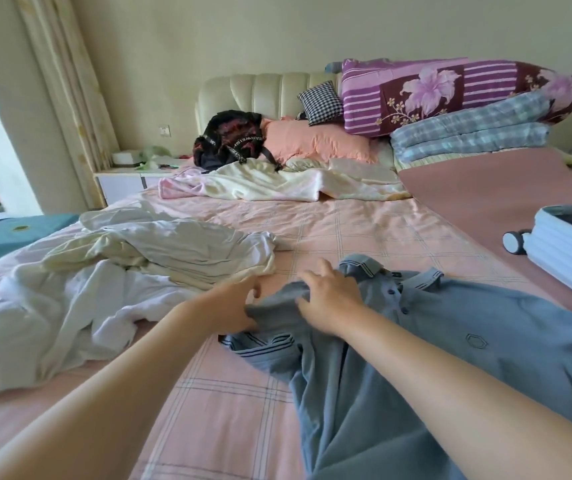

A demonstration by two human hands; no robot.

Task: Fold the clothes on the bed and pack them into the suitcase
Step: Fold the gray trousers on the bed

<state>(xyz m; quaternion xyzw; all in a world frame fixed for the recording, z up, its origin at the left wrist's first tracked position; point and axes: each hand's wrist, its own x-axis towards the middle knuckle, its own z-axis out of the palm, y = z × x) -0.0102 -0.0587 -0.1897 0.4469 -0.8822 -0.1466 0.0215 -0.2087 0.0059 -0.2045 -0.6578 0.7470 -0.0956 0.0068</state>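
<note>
At the far left, a pile of white clothes [111,271] is lying crumpled and unfolded on the bed [346,230], which is carrying a pink checked sheet. Behind the pile, near the headboard, a black backpack [232,140] is leaning against a pink pillow [315,142].

Left of centre, the left hand [239,306] is pinching a bunched fold of the blue polo shirt [485,341], with the thumb under the cloth and the fingers above it. Just beside it, the right hand [329,299] is pressing down on the same fold, with its fingers curling into the fabric and its thumb spreading toward the collar. Both hands are gripping the shirt at its shoulder area.

The shirt is lying front up on the near right part of the bed, with the collar pointing toward the headboard. It is grey-blue, with dark stripes edging the collar and the sleeve cuff, dark blue buttons on the placket and a small hexagon emblem on the chest. The near sleeve is lying creased below the hands.

Behind the shirt, folded quilts [450,98] are sitting stacked at the headboard. At the far right, a pale ribbed suitcase [568,258] is lying flat on a mauve cover, well apart from the shirt, with one wheel pointing left.
</note>
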